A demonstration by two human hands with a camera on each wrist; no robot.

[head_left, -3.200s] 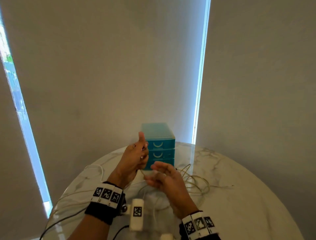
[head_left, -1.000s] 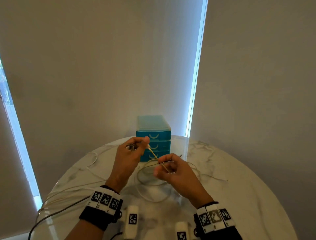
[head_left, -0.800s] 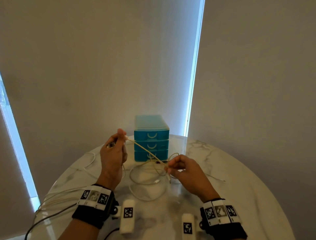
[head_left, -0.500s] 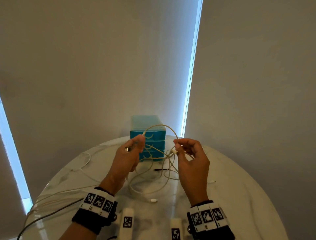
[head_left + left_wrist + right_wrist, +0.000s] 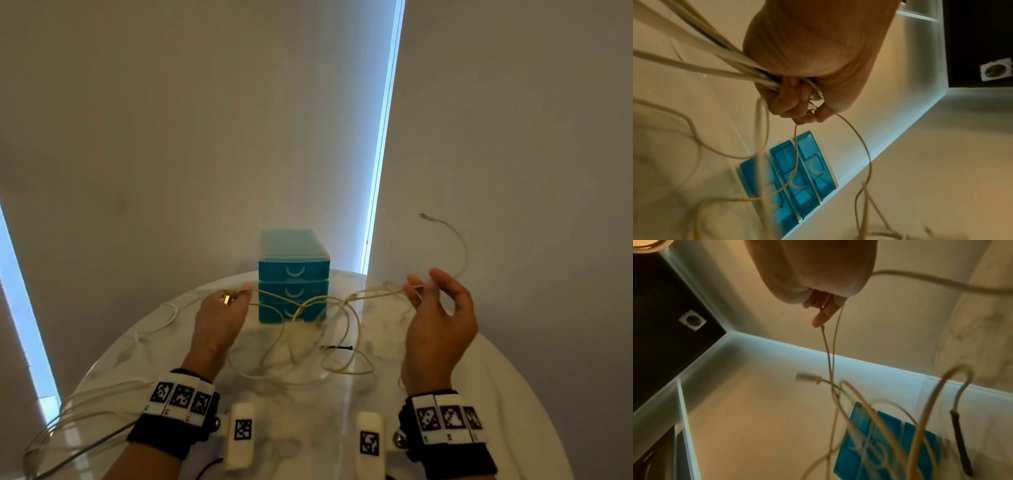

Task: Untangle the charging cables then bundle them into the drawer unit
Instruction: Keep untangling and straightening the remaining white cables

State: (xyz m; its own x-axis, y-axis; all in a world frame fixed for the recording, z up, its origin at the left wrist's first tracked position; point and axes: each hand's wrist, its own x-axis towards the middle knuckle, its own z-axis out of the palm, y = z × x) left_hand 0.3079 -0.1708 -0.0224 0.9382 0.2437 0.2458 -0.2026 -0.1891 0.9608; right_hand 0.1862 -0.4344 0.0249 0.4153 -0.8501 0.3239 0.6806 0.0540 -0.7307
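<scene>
At the far side of the round marble table (image 5: 496, 394) stands the drawer unit (image 5: 294, 274), a small teal plastic chest of three stacked drawers under a translucent lid, each front carrying a pale curved handle; all three drawers are pushed in, and their tinted fronts do not let the contents be told. The charging cables (image 5: 318, 308) are thin, cream-coloured cords held in the air just in front of the unit and drooping in loose loops onto the table between the two hands. They cross and knot together near the middle of the span, in front of the lowest drawer. The left hand (image 5: 219, 320) is clenched round several cords at once, with a metal plug (image 5: 226, 299) showing at its knuckles, and its thumb and forefinger nip one thin strand. The right hand (image 5: 440, 320), raised to the right of the unit, pinches a strand between thumb and forefinger while the other fingers spread loosely; from that pinch the free end arcs upward to a small connector (image 5: 423, 216). A black-tipped cable end (image 5: 337, 347) lies on the marble beneath the loops. More pale cords (image 5: 85, 407) trail off the near left edge of the table.
</scene>
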